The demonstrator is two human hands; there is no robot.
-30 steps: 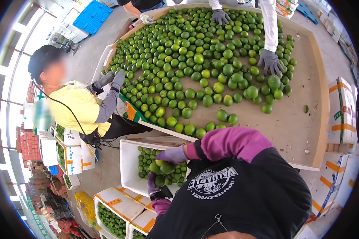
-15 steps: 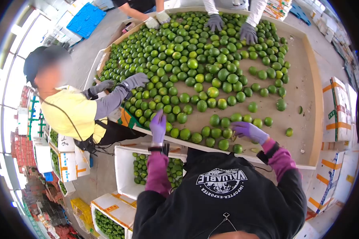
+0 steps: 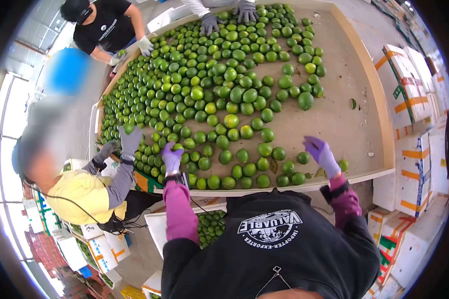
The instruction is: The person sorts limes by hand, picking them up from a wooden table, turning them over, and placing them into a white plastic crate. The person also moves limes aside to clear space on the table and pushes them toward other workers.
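Reaching over the table (image 3: 339, 132), the left hand (image 3: 171, 158) had its fingers bent at one lime (image 3: 177, 147), though whether it gripped the fruit could not be told; the right hand (image 3: 322, 155) was released, fingers spread, apparently to cover more width beside the loose limes (image 3: 303, 158) at the near side. Limes lay massed across the table, whose raised rim (image 3: 370, 89) presumably kept them from rolling off. A box (image 3: 157, 228) with more limes sat below the near rim, probably for easy reach. Counts: two hands in purple gloves, one table, one box beside the left forearm, and three other people (one, in a yellow shirt (image 3: 82, 197), held up a single lime). The limes were too many to count reliably.
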